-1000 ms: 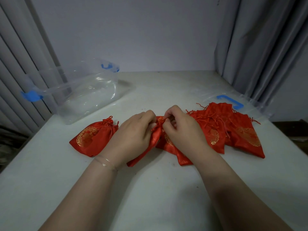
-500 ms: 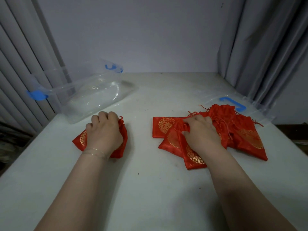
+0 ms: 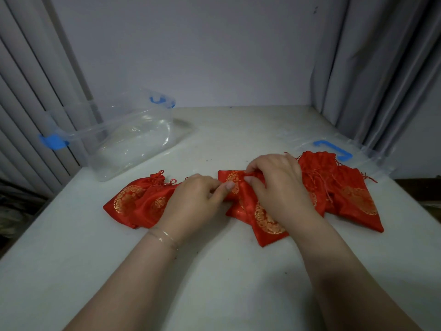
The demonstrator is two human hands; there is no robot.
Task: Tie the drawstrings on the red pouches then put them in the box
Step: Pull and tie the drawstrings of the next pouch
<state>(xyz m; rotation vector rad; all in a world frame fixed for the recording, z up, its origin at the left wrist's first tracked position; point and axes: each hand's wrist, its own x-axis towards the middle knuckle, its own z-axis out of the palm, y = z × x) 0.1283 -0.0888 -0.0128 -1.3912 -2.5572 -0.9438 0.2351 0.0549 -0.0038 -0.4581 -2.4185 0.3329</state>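
White table [image 3: 214, 271], hands [image 3: 274, 185] on red pouch [image 3: 265, 218]

The red pouches [image 3: 269, 216] look to be made of shiny satin cloth, with gold patterns woven in. The box [image 3: 133, 137] behind them is clear glossy plastic with blue clips. The worktop [image 3: 214, 283] is seen as matt and faintly speckled.

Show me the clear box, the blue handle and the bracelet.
clear box [image 3: 133, 142]: head view, on its see-through side wall.
blue handle [image 3: 333, 149]: head view, on its long bar.
bracelet [image 3: 164, 237]: head view, on the band across the left wrist.
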